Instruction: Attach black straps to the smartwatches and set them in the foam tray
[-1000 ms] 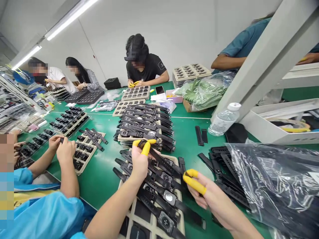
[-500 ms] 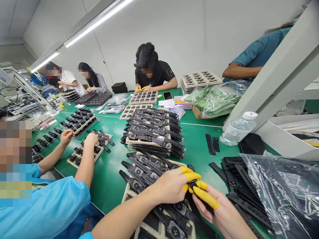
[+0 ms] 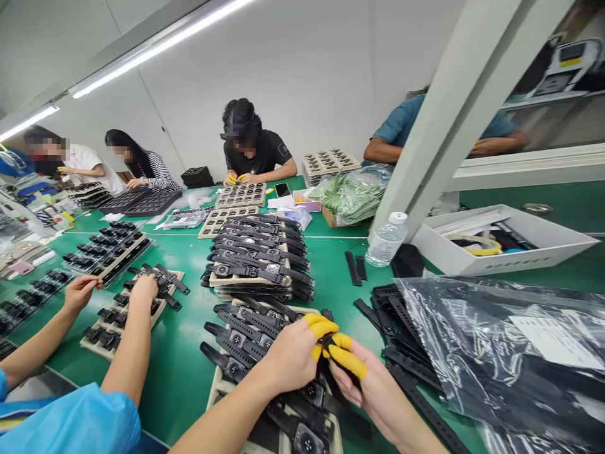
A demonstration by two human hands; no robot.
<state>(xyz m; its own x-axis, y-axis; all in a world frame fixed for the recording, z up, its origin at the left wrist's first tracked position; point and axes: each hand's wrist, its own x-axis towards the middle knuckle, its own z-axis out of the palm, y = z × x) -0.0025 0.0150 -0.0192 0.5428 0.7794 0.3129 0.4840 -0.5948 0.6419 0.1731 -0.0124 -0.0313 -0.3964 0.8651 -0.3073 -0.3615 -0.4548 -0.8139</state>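
My left hand (image 3: 295, 353) and my right hand (image 3: 357, 372) meet over the near tray, yellow covers on several fingertips. Both are closed on a black watch strap (image 3: 326, 341), pinched between thumbs and fingers. Most of it is hidden by the fingers, so I cannot tell whether a watch case is attached. Beneath them, the beige tray (image 3: 215, 384) bears several smartwatches (image 3: 308, 439), backs facing up, with black straps fitted. Some straps stick out over the tray's left edge.
Behind the near tray rises a stack of watch-filled trays (image 3: 258, 258). To the right lie loose black straps (image 3: 401, 334), a clear plastic bag (image 3: 501, 353), a water bottle (image 3: 387, 239) and a white box (image 3: 515, 255). At left, a co-worker's hand (image 3: 144, 289) works over another tray.
The view has turned to the right, so everything sits further left and more of the white box and bag shows. Both my hands keep their pinch on the strap over the tray.
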